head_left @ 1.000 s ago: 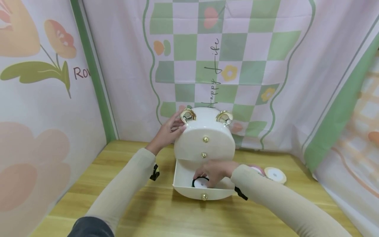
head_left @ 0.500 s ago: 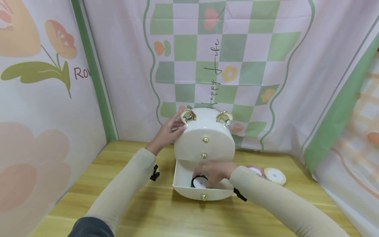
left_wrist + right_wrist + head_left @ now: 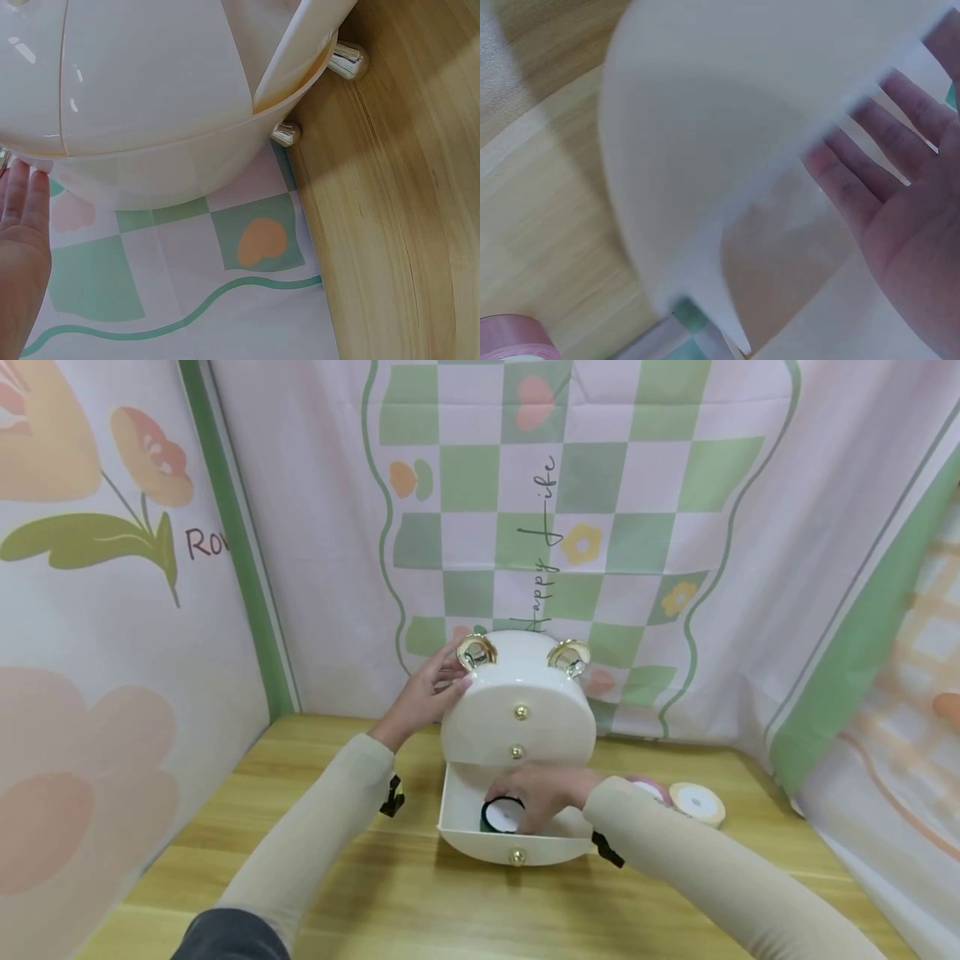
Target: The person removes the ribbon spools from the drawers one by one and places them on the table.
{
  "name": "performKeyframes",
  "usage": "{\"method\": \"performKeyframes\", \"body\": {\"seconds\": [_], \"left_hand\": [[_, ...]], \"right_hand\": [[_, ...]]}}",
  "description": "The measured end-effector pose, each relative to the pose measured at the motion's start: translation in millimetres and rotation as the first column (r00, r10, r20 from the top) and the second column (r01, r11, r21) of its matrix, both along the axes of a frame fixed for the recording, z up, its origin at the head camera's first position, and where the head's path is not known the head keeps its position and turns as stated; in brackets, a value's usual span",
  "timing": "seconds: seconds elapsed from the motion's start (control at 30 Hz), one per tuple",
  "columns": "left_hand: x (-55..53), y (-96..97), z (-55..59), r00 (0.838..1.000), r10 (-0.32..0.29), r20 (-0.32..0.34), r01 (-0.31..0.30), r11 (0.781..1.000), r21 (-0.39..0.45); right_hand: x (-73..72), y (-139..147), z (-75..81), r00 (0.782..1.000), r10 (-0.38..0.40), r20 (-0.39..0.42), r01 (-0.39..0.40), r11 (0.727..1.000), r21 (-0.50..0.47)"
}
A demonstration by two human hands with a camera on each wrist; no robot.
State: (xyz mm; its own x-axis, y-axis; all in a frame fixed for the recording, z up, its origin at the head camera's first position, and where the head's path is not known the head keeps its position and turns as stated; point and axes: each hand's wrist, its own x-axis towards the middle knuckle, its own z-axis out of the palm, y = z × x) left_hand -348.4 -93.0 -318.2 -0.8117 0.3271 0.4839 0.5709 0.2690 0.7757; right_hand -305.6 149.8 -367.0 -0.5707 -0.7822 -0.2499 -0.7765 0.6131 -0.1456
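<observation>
A white round-topped drawer box with gold ears and gold knobs stands on the table, its bottom drawer pulled out. My left hand rests against the box's upper left side by the ear; in the left wrist view its fingers lie nearly straight. Inside the drawer, my right hand holds a dark green ribbon spool with a white face, between thumb and fingers. The drawer wall hides those fingertips in the right wrist view.
Right of the box, a pink ribbon spool and a cream one lie on the wooden table, partly behind the right sleeve. Printed cloth hangs just behind the box.
The green spool has shifted slightly left and toward the back of the drawer with my right hand. My left hand and the box stay put.
</observation>
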Motion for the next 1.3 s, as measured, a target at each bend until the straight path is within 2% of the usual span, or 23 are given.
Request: {"method": "performKeyframes", "body": {"seconds": [0.4, 0.63, 0.73, 0.93, 1.3], "left_hand": [[1.4, 0.5, 1.9, 1.000, -0.011, -0.021, 0.011, 1.000, 0.009], [26.4, 2.0, 21.9, 0.999, -0.034, 0.001, 0.034, 0.999, 0.017], [32.0, 2.1, 26.0, 0.999, -0.036, 0.015, 0.036, 0.999, 0.011], [33.7, 1.5, 26.8, 0.999, -0.039, 0.026, 0.039, 0.999, 0.015], [36.4, 2.5, 28.8, 0.999, -0.024, 0.037, 0.024, 1.000, 0.002]], "right_hand": [[2.9, 6.3, 16.0, 1.000, -0.006, 0.027, 0.008, 0.997, -0.078], [6.0, 9.5, 23.7, 1.000, -0.022, 0.021, 0.024, 0.995, -0.101], [7.7, 10.7, 26.8, 1.000, -0.015, 0.018, 0.016, 0.994, -0.106], [11.4, 11.8, 33.8, 1.000, 0.002, -0.006, -0.003, 0.993, -0.116], [16.3, 17.2, 46.1, 1.000, -0.007, 0.019, 0.009, 0.991, -0.135]]}}
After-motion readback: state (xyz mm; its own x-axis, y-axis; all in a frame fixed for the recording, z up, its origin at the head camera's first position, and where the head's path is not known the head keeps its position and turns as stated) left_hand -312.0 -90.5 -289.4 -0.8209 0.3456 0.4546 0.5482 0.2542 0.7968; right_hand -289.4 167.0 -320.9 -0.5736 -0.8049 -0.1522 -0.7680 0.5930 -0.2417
